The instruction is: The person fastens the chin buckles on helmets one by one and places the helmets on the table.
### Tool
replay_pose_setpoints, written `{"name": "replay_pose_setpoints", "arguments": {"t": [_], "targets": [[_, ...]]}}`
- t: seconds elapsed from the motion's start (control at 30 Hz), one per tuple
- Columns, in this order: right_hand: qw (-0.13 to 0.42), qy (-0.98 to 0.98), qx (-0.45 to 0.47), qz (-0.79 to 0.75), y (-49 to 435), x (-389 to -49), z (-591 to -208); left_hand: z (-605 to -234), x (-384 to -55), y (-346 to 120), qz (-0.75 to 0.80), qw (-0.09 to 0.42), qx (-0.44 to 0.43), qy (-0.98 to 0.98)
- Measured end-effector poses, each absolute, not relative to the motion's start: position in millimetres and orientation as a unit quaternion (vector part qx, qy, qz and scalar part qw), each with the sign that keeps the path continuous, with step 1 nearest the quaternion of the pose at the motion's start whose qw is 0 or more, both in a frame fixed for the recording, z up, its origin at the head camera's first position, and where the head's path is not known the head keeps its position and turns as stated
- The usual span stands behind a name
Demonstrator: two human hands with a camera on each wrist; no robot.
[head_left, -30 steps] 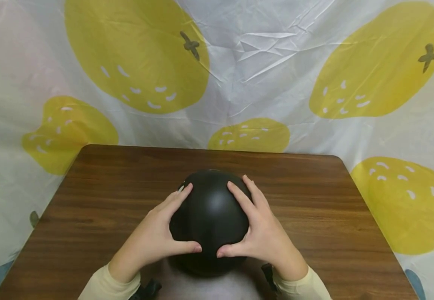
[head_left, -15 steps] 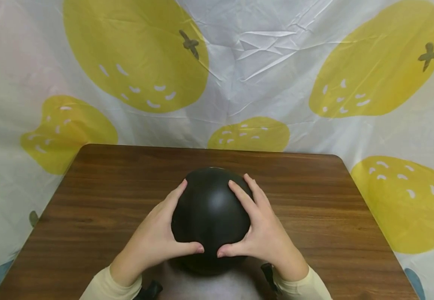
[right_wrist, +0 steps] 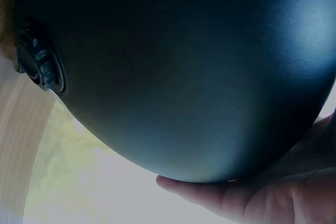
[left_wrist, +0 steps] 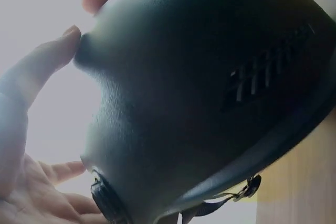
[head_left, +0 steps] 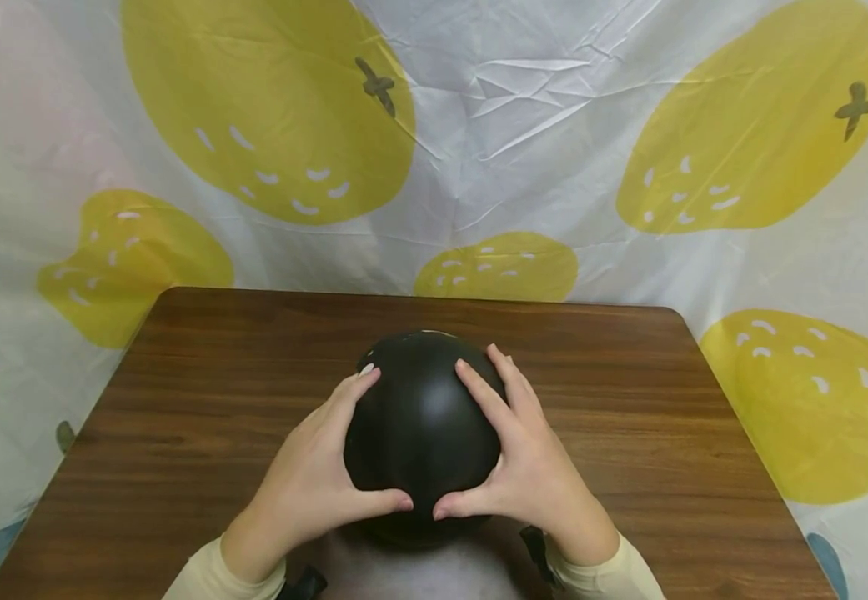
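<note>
We see a black helmet at the lower centre of the head view, its smooth dome facing us above the wood-grain worktop; we cannot tell whether its rim touches the surface. The left grip, a bare hand, grasps the dome's left side in the frame, thumb across the near face and fingers reaching toward the top; the right grip clasps the opposite side in the same way, fingers spread; the two thumb tips nearly meet low on the dome, a small gap between them.

In the left wrist view, slanted vent slots mark the shell at the right of the frame; a round fitting sits at lower left, and a strap buckle hangs below the rim at lower right; in the right wrist view we find a ridged knob at upper left.

Cream sleeves enter from the bottom edge; behind the worktop hangs a creased white cloth with yellow fruit prints, the largest at upper left and upper right.
</note>
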State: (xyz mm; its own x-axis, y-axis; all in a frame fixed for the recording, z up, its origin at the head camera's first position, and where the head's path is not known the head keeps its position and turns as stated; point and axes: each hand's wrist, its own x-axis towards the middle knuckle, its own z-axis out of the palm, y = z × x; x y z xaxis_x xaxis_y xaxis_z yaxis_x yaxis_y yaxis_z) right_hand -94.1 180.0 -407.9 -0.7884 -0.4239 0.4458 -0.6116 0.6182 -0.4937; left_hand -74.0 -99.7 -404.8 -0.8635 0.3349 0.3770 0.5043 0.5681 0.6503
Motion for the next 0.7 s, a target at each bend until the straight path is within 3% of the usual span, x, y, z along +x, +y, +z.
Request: {"name": "replay_pose_setpoints", "arguments": {"t": [0.7], "targets": [[0.170, -0.885, 0.283, 0.328, 180, -86, -400, -399, -62, -94, -0.395, 0.155, -0.317, -0.848]]}}
